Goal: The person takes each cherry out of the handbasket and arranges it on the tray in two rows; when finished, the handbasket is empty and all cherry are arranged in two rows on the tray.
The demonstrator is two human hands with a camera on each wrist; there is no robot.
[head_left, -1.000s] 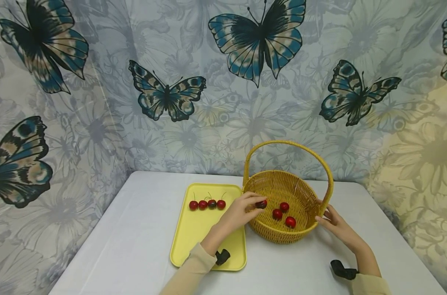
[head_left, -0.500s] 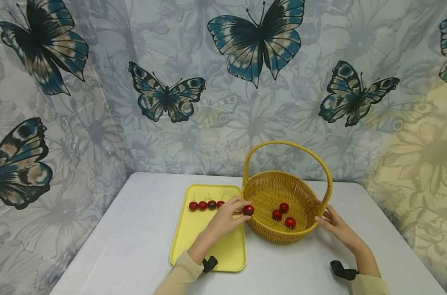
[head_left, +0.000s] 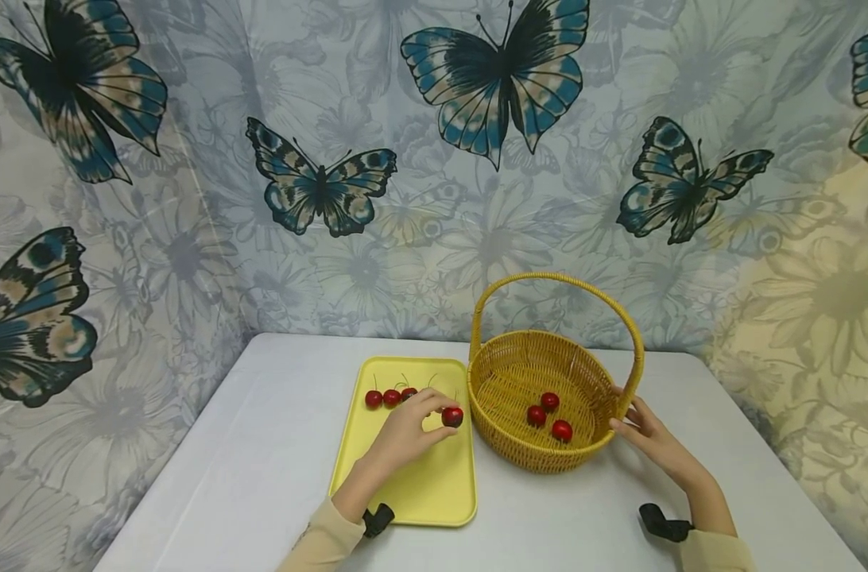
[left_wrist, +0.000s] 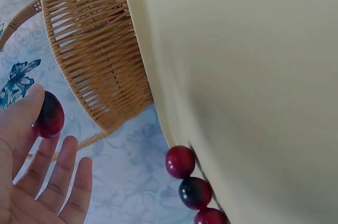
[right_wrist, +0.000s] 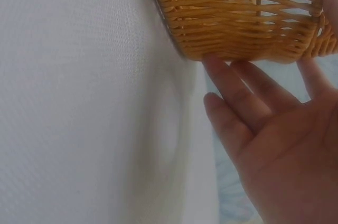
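Okay, left hand point(head_left: 398, 437) has thumb and forefinger pinched on one dark-red cherry point(head_left: 451, 417), gap just the fruit's width; in the left wrist view the other fingers point(left_wrist: 62, 166) are fanned apart, off the fruit. Held cherry sits over the right part of the yellow tray point(head_left: 434, 496), left of the wicker basket point(head_left: 541, 459). Right hand point(head_left: 654, 445) grips the basket's right side by the handle base: thumb at rim, other fingers against the outer wall, fairly straight and slightly spread in the right wrist view. Three loose cherries point(head_left: 536, 415) lie inside the basket. Row of stemmed cherries point(head_left: 392, 398) near the tray's far edge, right end hidden by the left hand. Tray and basket on white table point(head_left: 548, 528).
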